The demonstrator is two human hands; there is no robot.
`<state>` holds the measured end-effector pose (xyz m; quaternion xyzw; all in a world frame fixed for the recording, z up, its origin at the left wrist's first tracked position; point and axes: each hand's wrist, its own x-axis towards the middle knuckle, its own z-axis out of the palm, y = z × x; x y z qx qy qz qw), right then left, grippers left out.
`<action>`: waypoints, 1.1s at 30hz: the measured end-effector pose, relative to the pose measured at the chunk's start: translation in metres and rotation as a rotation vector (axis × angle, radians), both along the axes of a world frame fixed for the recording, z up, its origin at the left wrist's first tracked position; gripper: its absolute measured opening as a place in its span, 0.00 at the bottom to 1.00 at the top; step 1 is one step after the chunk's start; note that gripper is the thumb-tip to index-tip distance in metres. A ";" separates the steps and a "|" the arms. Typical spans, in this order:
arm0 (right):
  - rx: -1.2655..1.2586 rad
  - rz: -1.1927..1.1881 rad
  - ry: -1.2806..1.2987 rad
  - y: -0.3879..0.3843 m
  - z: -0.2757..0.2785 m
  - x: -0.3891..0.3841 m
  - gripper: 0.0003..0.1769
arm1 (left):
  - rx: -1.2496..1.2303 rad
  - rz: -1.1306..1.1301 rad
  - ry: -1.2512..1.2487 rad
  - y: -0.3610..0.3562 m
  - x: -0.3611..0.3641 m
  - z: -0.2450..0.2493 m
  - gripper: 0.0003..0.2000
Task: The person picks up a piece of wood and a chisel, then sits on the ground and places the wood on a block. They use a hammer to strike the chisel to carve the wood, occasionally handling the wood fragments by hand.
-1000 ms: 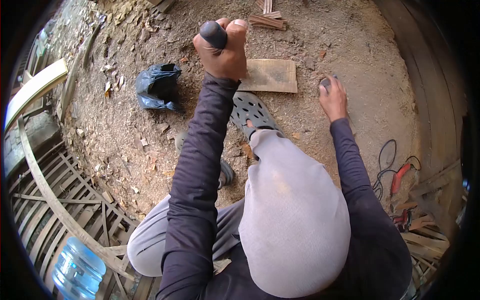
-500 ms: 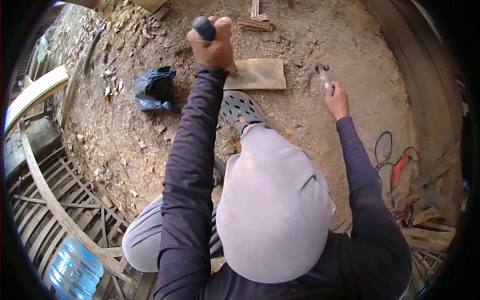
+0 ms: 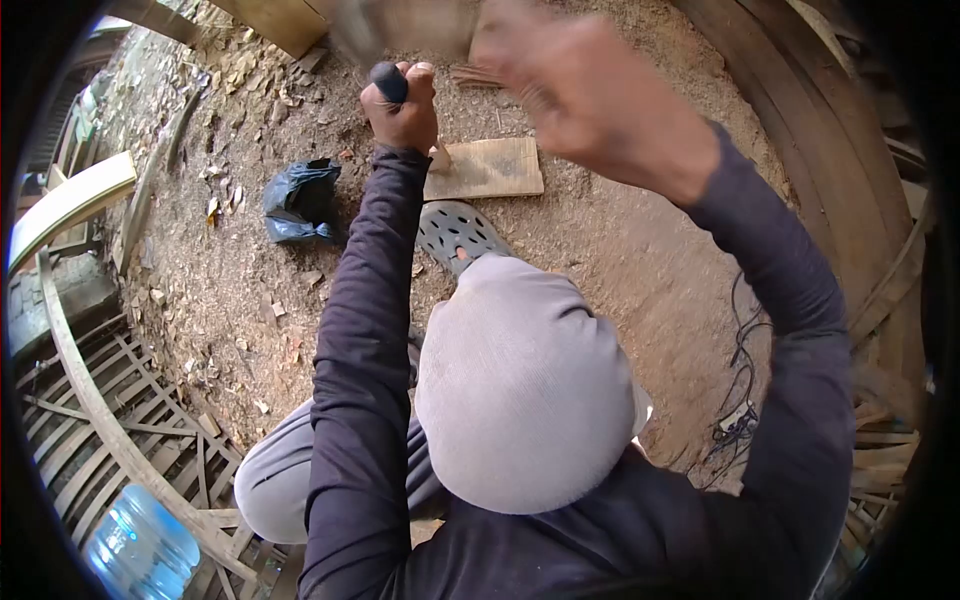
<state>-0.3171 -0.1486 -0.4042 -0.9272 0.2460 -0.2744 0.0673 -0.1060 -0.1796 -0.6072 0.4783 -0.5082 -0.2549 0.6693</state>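
Dark-handled tool sits far and left of centre, its grip wrapped tight in the left hand; just to the near right I see a wooden board on littered ground, then the right hand, held high, curled around a blurred tool.

"What changed?"
"The right hand, earlier at the right, has swung up to the far middle, its hammer blurred."
"And?"
"The right sleeve now hides the red tool."
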 end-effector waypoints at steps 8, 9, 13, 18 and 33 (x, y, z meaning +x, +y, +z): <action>-0.152 0.026 -0.029 -0.003 0.011 0.012 0.10 | 0.109 -0.031 0.103 0.005 -0.009 0.027 0.15; -0.213 0.021 -0.017 -0.006 0.016 0.013 0.09 | 0.102 -0.034 0.060 0.006 -0.010 0.027 0.14; 0.128 -0.100 0.208 -0.010 0.009 0.009 0.19 | 0.033 0.002 0.209 0.001 -0.018 0.026 0.14; -0.814 -0.037 0.338 -0.041 -0.005 -0.046 0.22 | 0.145 -0.014 0.132 0.012 -0.006 0.028 0.16; 0.390 0.006 0.092 -0.020 -0.001 0.024 0.14 | 0.065 -0.058 0.245 0.008 -0.005 0.024 0.14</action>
